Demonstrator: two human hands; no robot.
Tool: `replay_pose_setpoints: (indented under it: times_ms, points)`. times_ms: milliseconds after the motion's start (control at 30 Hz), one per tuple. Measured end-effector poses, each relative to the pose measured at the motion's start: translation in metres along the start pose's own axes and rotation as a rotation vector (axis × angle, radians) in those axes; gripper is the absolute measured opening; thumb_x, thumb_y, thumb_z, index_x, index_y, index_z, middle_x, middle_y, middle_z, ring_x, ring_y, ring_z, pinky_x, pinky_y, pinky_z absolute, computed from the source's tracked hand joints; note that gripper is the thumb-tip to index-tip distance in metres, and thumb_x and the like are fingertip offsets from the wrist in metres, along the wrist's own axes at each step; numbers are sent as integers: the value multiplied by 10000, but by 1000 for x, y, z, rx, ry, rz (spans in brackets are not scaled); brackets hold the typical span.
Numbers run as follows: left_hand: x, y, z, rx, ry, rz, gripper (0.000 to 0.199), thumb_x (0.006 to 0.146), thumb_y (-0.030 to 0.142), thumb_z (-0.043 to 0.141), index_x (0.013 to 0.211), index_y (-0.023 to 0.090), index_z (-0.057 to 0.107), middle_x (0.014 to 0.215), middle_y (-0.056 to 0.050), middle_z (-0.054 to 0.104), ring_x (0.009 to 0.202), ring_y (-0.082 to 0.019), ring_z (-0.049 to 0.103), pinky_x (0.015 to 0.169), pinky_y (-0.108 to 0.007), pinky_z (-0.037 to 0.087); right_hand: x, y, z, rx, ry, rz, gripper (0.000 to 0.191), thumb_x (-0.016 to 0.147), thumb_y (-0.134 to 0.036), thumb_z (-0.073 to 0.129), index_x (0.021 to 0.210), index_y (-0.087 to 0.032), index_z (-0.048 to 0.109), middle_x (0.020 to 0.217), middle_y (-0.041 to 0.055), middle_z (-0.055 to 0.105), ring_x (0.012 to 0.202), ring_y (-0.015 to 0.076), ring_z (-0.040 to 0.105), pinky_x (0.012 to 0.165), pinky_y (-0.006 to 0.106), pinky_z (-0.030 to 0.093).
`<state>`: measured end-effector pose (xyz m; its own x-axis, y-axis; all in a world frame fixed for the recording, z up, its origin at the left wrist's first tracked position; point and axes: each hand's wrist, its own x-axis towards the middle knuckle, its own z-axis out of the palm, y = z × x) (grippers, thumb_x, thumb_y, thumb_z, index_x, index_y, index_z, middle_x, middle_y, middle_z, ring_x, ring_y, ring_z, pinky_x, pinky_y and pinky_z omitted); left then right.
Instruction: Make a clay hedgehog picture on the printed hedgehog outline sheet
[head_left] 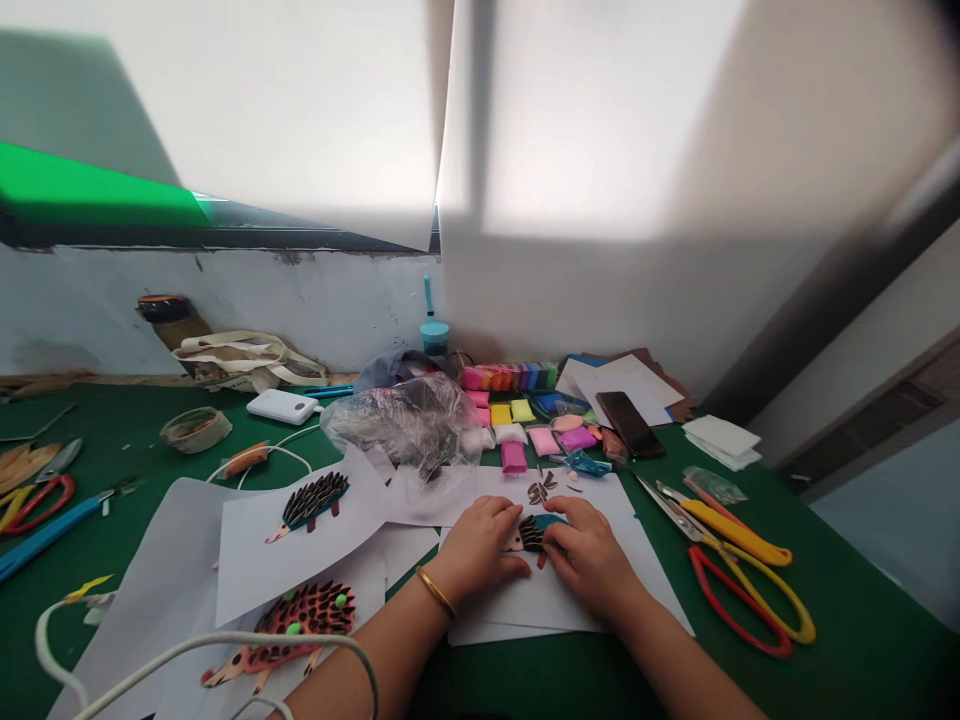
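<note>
A small hedgehog picture (534,532) with a blue clay body, dark seed spines and a pale face lies on white paper (510,610) between my hands. My left hand (484,545) rests beside its face, fingers bent and thumb apart, with nothing visible in them. Over the blue back, my right hand (592,550) has its fingertips pressed together; whatever is between them is hidden. Just beyond lies a small pile of striped sunflower seeds (538,492).
Finished hedgehog pictures lie left: one blue (315,500), one red (307,620). A white cable (225,637) crosses near my left forearm. Clay packets (514,457) and a phone (628,422) are behind. Large scissors (739,590) and a yellow-handled cutter (739,530) lie right.
</note>
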<state>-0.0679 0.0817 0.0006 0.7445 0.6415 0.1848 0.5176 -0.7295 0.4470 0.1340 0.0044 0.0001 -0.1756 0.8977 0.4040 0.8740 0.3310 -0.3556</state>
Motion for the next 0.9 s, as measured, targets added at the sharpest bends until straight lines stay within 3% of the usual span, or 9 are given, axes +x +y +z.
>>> replay_pose_setpoints:
  times_ms: [333, 633, 900]
  points:
    - [0, -1, -1, -24, 5, 22, 789, 616, 426, 888, 1305, 237, 554, 1231, -80, 593, 1127, -289, 531, 986, -431, 448, 0, 2, -1, 52, 14, 29, 116, 776, -141, 644, 769, -250, 682, 1179, 66, 598, 1142, 274, 530, 970, 456, 423]
    - [0, -1, 0, -21, 8, 43, 754, 621, 429, 886, 1293, 267, 588, 1216, -72, 598, 1107, -283, 536, 974, -422, 457, 0, 5, 3, 46, 47, -6, 146, 821, -150, 616, 743, -246, 694, 1151, 63, 615, 1094, 260, 552, 935, 440, 438]
    - [0, -2, 0, -21, -5, 43, 731, 633, 436, 877, 1286, 271, 594, 1224, -74, 594, 1116, -286, 534, 982, -422, 448, 1, 1, 1, 43, 8, 5, 130, 815, -149, 607, 756, -241, 677, 1133, 68, 612, 1078, 265, 550, 922, 442, 439]
